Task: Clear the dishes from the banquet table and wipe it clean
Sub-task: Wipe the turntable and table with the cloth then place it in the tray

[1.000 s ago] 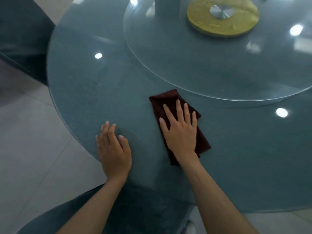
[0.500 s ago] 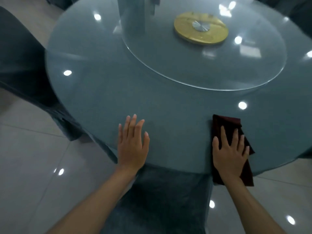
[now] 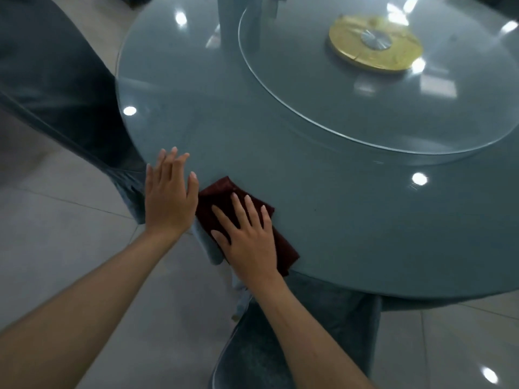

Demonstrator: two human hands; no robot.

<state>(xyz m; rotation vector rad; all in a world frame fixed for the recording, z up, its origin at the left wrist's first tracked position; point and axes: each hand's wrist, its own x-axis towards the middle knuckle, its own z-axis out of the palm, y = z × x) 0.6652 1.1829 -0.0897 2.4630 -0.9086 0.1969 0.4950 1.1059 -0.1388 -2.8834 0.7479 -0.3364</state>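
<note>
Right hand (image 3: 250,245) flat on folded dark red cloth (image 3: 224,197), table (image 3: 337,220) edge

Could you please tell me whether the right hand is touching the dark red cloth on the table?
Touching. The head view shows the right hand lying flat on the dark red cloth, fingers spread across it at the table's near edge.

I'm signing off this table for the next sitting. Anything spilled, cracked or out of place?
Nothing stands out. The glass tabletop shows only lamp reflections, the glass turntable looks intact on its gold hub, and the right hand presses a dark red cloth flat near the edge.
</note>
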